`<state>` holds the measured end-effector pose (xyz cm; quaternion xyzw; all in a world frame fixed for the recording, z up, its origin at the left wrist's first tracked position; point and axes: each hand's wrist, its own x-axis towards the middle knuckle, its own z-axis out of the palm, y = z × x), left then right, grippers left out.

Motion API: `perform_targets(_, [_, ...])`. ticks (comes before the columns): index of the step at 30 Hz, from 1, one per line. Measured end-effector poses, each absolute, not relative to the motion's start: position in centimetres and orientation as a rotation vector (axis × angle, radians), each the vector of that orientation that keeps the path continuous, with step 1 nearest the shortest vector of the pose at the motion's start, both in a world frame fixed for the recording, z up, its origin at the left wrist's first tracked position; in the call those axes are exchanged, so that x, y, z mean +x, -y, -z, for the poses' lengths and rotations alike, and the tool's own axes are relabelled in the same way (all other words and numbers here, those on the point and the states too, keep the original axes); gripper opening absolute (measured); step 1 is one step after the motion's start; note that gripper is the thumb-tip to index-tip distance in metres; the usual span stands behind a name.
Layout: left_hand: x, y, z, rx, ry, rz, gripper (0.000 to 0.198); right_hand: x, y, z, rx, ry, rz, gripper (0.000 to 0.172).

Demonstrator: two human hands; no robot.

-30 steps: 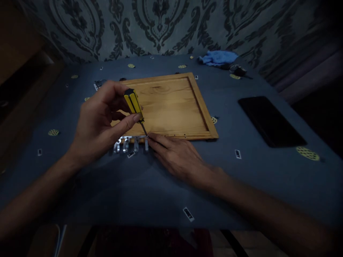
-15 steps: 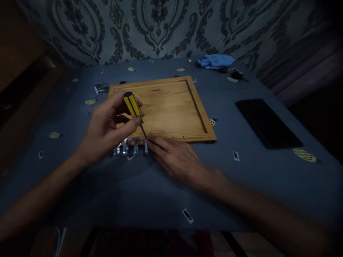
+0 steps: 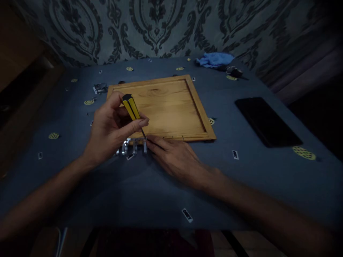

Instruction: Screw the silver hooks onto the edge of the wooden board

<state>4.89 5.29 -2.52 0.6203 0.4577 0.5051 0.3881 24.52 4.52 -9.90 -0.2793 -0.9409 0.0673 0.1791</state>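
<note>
Fingers of the left hand (image 3: 112, 132) have rolled round the yellow-and-black screwdriver (image 3: 131, 107), gripping it. Its tip stays on the metal hook strip (image 3: 134, 145) at the wooden board's (image 3: 171, 107) 7 o'clock edge. The right hand (image 3: 174, 157), stretched nearly flat, still steadies that strip, so turning seems underway.

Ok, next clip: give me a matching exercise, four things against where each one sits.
Things:
1. screwdriver
2. blue cloth
3. black slab
4. metal hook rack

Places:
A. at the far edge of the table
B. at the near edge of the wooden board
C. in the left hand
D. lying flat, right of the board

Pairs: 1-C, 2-A, 3-D, 4-B
</note>
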Motion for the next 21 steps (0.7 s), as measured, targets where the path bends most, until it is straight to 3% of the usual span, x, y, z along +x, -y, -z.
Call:
perform_targets(11, [4.0,-5.1,2.2,1.830,-1.196,-1.210,0.021,24.5,-4.4,9.7,-0.783,2.650,-0.228,0.043])
perform_targets(21, [3.7,-5.4,2.1,1.763,-1.119,-1.239,0.031,24.6,-4.5,9.8,-0.796,2.677,-0.228,0.043])
